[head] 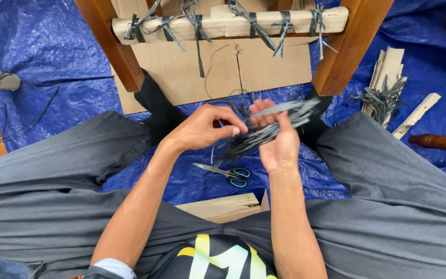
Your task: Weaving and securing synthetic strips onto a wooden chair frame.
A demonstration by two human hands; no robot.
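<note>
We see a crinkled, slightly glossy blue plastic tarp (pixel 42 57). Our right hand (pixel 280 144) grips a bundle of flat, matt grey plastic-looking strips (pixel 264 132), pinched by our left hand (pixel 202 129). The scissors (pixel 225 173) show shiny metal blades and teal plastic handles. The chair legs (pixel 344 46) are smooth varnished wood; the wrapping (pixel 223 26) is matt brown cardboard. Our trousers (pixel 52 175) are matt grey cloth.

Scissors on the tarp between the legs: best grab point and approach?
Take the scissors by the blue-ringed handles at their right end, coming straight down from above. They lie flat on the blue tarp, blades pointing left, and the handles sit just under the right hand, clear of the strips.
</note>
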